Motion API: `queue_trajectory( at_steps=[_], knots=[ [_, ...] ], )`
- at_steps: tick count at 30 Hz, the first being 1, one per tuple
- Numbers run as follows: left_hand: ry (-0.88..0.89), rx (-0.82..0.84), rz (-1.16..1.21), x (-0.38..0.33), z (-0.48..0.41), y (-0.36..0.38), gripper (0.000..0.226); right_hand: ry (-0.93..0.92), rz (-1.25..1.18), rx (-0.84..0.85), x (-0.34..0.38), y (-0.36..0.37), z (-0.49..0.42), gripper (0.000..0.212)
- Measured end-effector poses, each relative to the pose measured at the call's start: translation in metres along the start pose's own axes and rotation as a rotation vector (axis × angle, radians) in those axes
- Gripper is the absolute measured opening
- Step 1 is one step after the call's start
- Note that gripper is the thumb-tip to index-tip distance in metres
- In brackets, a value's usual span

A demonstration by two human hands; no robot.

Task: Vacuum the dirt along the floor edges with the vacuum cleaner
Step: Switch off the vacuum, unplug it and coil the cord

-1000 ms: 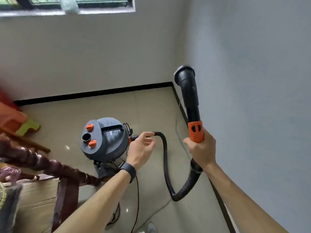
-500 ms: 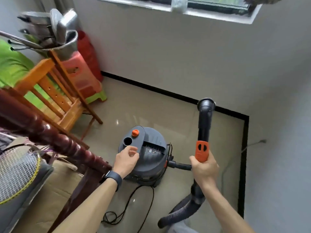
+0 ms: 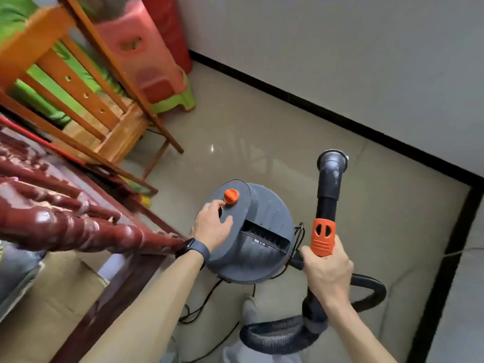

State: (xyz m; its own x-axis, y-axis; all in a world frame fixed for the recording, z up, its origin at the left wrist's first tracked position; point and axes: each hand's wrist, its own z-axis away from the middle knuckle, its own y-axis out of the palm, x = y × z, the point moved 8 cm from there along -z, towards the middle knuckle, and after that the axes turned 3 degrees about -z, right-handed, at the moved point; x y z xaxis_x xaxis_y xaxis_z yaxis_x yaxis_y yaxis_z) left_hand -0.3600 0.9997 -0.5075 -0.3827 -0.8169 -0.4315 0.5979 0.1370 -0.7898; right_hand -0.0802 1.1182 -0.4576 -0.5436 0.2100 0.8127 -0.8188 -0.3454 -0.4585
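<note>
A round grey vacuum cleaner (image 3: 264,231) stands on the tiled floor, with an orange knob (image 3: 231,196) on its flat top panel. My left hand (image 3: 213,226) rests on that panel, its fingers reaching just beside the knob. My right hand (image 3: 327,271) grips the black suction tube below its orange collar (image 3: 322,237). The tube points up and away, and its round nozzle opening (image 3: 332,159) hangs above the floor. The black ribbed hose (image 3: 314,334) loops on the floor behind my right hand.
A black skirting strip (image 3: 340,116) runs along the white walls and turns a corner at the right (image 3: 468,187). A wooden chair (image 3: 86,100) and red and green plastic stools (image 3: 154,72) stand at the left. A dark red carved rail (image 3: 65,226) is close at my left. The power cord (image 3: 204,305) trails on the floor.
The view has swung left and down towards the vacuum. My left hand went from the hose joint to the vacuum's top panel beside the knob. My right hand kept its grip on the tube.
</note>
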Motion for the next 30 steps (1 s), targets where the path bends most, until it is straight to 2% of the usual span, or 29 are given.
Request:
queue_trajectory(
  at_steps=[4, 6, 9, 15, 21, 24, 27, 30],
  knots=[
    [0.015, -0.054, -0.002, 0.013, -0.050, 0.017, 0.046, 0.073, 0.002, -0.017, -0.015, 0.041, -0.020, 0.018],
    [0.115, -0.039, -0.050, 0.015, -0.069, 0.024, 0.049, 0.103, 0.019, 0.004, -0.018, 0.062, -0.029, 0.018],
    [0.254, 0.005, -0.152, 0.021, -0.088, 0.033, 0.043, 0.115, 0.051, 0.030, -0.019, 0.086, -0.041, 0.019],
    [0.277, -0.050, -0.120, 0.023, -0.100, 0.032, 0.029, 0.152, 0.106, 0.046, -0.012, 0.122, -0.057, 0.018],
    [0.192, -0.115, -0.108, 0.023, -0.092, 0.031, 0.030, 0.186, 0.141, 0.085, -0.013, 0.153, -0.055, 0.022],
    [0.191, -0.081, -0.051, 0.029, -0.092, 0.031, 0.033, 0.211, 0.133, 0.112, -0.021, 0.166, -0.051, 0.022],
    [0.214, -0.059, 0.024, 0.051, -0.073, 0.032, 0.045, 0.215, 0.130, 0.104, -0.025, 0.167, -0.049, 0.021],
    [0.329, -0.114, -0.060, 0.081, -0.033, 0.030, 0.053, 0.229, 0.125, 0.108, -0.028, 0.164, -0.048, 0.020]
  ],
)
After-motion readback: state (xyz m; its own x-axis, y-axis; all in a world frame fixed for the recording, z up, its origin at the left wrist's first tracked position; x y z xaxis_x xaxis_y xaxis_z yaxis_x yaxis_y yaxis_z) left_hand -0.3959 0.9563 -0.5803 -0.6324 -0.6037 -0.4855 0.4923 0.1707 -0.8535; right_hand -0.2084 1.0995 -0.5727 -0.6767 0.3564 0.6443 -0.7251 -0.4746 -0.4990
